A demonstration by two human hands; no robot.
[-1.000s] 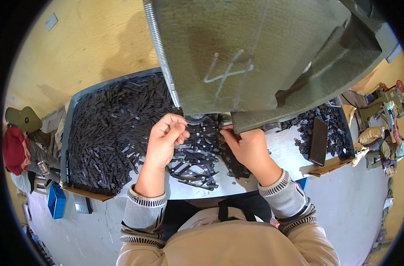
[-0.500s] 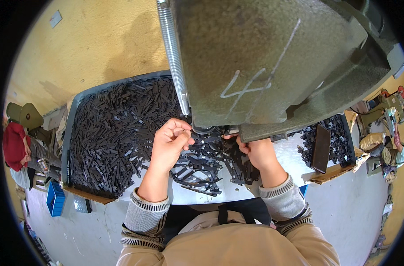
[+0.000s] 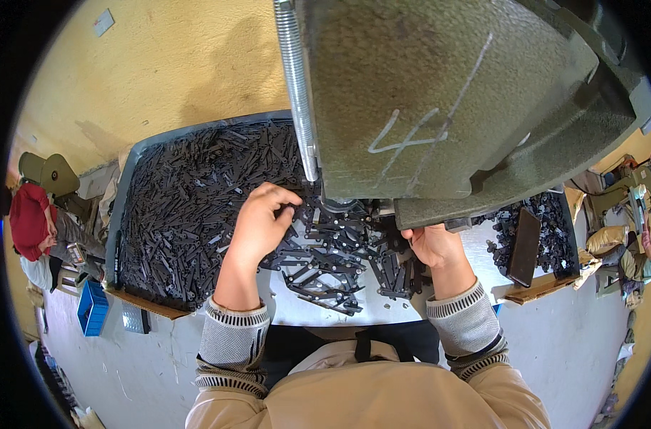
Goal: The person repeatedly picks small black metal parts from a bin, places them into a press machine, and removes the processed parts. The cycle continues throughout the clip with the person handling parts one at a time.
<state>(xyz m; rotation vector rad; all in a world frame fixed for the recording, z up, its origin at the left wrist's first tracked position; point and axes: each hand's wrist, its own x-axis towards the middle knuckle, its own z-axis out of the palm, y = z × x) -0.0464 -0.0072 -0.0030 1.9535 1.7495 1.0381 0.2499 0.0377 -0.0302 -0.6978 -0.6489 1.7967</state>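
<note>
My left hand [image 3: 262, 220] is above the right edge of a big heap of flat black metal strips [image 3: 189, 207]. Its fingers are curled, with the thumb and forefinger apart and nothing visible between them. Close by on the white tabletop lies a loose pile of riveted black links [image 3: 329, 268]. My right hand [image 3: 438, 247] is closed just below the edge of a dark green machine head [image 3: 411, 107]. Some of its fingers and whatever they hold are hidden. A round metal machine part [image 3: 337, 206] shows between my hands, partly covered by the head.
A metal spring [image 3: 295, 86] hangs left of the machine head. On the right, a dark flat block [image 3: 523, 247] lies on small black parts [image 3: 498, 236]. Cardboard [image 3: 150, 304] edges the left heap. A blue crate [image 3: 93, 307] is on the floor. Other people sit at both sides.
My left hand has drawn back left from the round machine part, and its thumb and forefinger have parted. My right hand has shifted slightly right and turned. The whole view has moved a little.
</note>
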